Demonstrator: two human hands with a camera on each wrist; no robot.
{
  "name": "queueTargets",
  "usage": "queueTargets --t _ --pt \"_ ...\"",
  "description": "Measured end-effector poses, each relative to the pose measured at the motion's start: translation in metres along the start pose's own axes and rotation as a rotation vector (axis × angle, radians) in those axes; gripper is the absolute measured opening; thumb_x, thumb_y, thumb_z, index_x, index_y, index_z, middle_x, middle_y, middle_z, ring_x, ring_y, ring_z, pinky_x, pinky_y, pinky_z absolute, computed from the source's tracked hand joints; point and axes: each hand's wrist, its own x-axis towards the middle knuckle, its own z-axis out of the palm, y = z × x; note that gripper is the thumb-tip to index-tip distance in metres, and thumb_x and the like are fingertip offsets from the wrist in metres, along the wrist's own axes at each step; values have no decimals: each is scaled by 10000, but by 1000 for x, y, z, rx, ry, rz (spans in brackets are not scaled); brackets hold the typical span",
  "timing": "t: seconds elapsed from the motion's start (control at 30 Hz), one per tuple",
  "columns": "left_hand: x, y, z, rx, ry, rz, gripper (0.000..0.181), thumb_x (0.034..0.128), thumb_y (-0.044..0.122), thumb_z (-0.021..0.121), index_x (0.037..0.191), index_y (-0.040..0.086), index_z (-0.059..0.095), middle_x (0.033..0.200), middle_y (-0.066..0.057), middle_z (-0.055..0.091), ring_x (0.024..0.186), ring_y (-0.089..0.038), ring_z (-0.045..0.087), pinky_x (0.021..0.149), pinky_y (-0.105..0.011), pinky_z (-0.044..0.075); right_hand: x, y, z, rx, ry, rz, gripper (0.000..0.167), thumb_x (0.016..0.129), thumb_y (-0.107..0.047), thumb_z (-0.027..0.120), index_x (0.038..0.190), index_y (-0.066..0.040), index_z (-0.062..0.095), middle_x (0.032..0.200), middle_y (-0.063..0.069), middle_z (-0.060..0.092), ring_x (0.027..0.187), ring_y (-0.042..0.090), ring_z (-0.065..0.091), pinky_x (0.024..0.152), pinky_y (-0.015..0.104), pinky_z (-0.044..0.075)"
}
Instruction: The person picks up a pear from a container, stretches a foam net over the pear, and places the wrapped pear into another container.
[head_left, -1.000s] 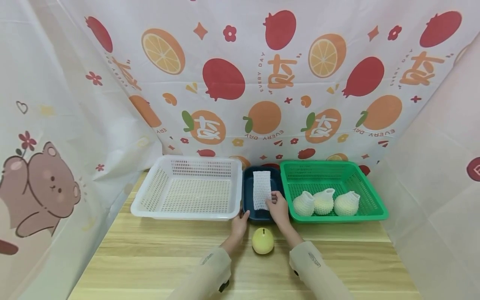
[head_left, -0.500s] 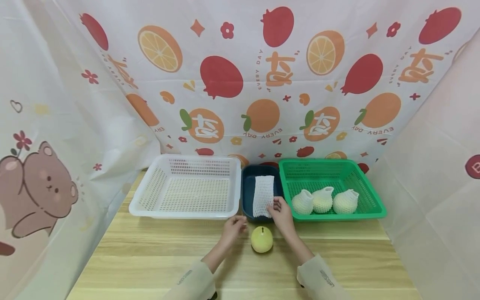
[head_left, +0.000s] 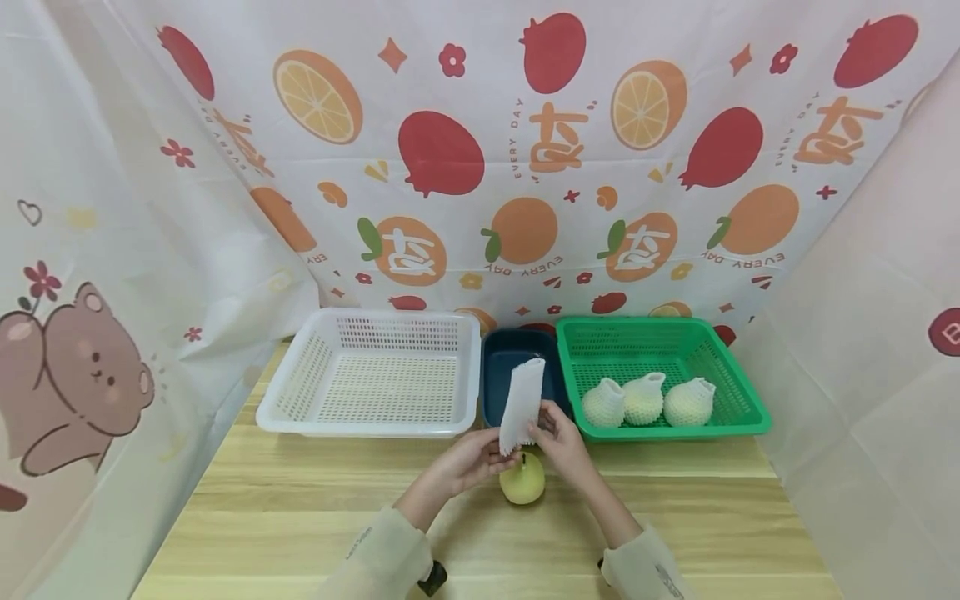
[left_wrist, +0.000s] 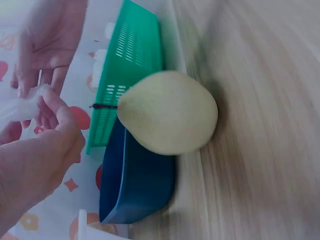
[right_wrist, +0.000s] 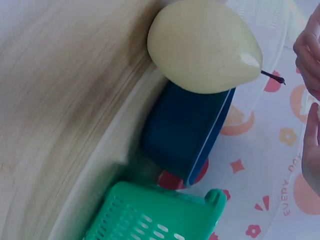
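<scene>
A white foam fruit net (head_left: 521, 404) is held up over the front of the dark blue tray (head_left: 495, 375). My right hand (head_left: 562, 439) pinches its lower right side. At the lower end, my left hand (head_left: 472, 460) holds it between thumb and fingers. Both hands also meet at the net in the left wrist view, the left hand (left_wrist: 42, 157) below the right hand (left_wrist: 54, 37). Just under the hands a yellow pear (head_left: 522, 481) stands on the table, stem up. In the right wrist view the pear (right_wrist: 202, 47) shows whole, while the hands are cut off at the edge.
A white basket (head_left: 367, 432) stands left of the tray. To the right is a green basket (head_left: 738, 392) with three net-wrapped pears (head_left: 643, 400) along its front. A printed curtain (head_left: 517, 167) hangs behind the wooden table (head_left: 300, 517).
The net has been lifted from the tray and drawn toward me by my right hand. My left hand has left the tray's front edge and taken hold of the net's lower end.
</scene>
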Motion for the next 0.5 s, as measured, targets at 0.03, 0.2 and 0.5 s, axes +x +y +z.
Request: queueTargets --t 0.03,0.2,0.5 --pt "0 0 0 -7 -2 -9 460 990 186 402 1287 -162 351 1030 -154 558 922 -179 559 878 -313 444 -1 -2 -1 -21 -7 -7 300 920 -3 523 1206 66 466 1191 219 513 1127 339 483 863 342 465" --pt "1 -1 0 63 3 9 390 965 105 460 1238 -163 384 1072 -147 547 941 -166 552 865 -298 449 -5 -18 -2 -103 -95 -72 315 922 60 475 1235 88 465 1179 240 535 1126 370 479 881 355 453" --pt "0 1 3 -278 -95 -49 314 984 13 352 1254 -144 337 1112 -160 484 1002 -166 531 927 -266 404 -6 -30 1 -71 -139 -161 360 896 158 432 1255 141 430 1149 315 519 1114 443 452 903 224 409"
